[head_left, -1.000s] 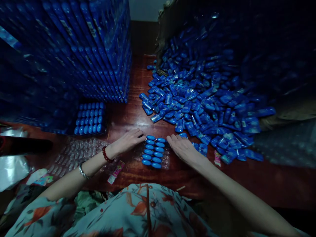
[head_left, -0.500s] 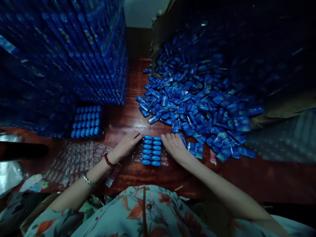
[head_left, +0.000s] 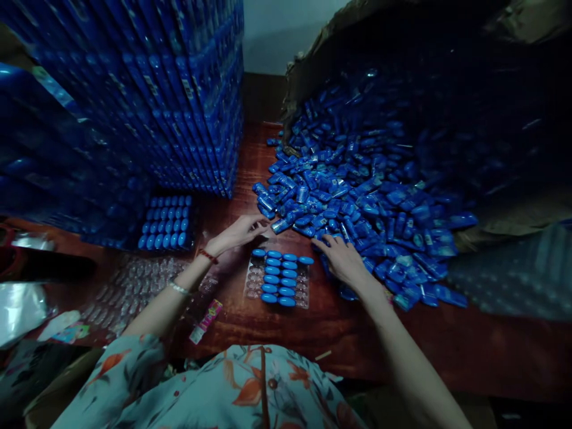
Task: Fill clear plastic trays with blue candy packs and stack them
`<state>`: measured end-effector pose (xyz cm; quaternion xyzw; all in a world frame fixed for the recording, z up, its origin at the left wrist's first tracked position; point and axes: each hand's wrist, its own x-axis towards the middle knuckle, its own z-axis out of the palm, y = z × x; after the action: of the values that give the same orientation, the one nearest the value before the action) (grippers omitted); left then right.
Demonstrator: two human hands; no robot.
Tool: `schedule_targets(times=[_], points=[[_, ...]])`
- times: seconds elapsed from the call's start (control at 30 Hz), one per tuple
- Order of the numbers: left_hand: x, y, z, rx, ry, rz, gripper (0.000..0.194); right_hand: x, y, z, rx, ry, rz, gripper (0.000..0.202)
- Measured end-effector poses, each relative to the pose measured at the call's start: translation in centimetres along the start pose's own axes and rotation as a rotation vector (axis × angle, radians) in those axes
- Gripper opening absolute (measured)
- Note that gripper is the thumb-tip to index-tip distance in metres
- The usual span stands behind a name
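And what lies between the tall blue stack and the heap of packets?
In the head view, a strip of reddish table separates the stack from the heap.

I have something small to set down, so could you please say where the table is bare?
Bare table shows between the stack and the pile, between the tray and the shirt, and, at right, in front of the pile. It is crowded near the tray's far corners, by the left hand and right hand, and at left, where clear sheets lie.
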<state>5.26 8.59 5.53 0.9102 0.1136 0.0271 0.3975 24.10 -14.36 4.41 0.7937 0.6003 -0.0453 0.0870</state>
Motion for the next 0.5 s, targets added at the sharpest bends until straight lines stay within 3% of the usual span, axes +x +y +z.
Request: schedule_targets(times=[0.13, 0.27, 0.4, 0.5], points=[[5.4, -0.1, 3.2, 0.344, 0.015, -0.111, 0.038, 2.3, -1.2, 0.5, -0.049, -0.012, -0.049, 0.048], [8.0, -0.4, 5.1, 0.529, 0.017, -0.168, 0.035, 2.5, -1.5, 0.1, -0.045, -0.045, -0.062, 0.042], [7.6, -0.8, 3.8, 0.512, -0.016, -0.182, 0.026, 2.1, -1.3, 1.0, 0.031, -0.036, -0.018, 0.034], [5.0, -1.9, 1.6, 0.403, -0.001, -0.147, 0.037, 1.4, -0.6, 2.3, 0.221, 0.124, 0.008, 0.039]])
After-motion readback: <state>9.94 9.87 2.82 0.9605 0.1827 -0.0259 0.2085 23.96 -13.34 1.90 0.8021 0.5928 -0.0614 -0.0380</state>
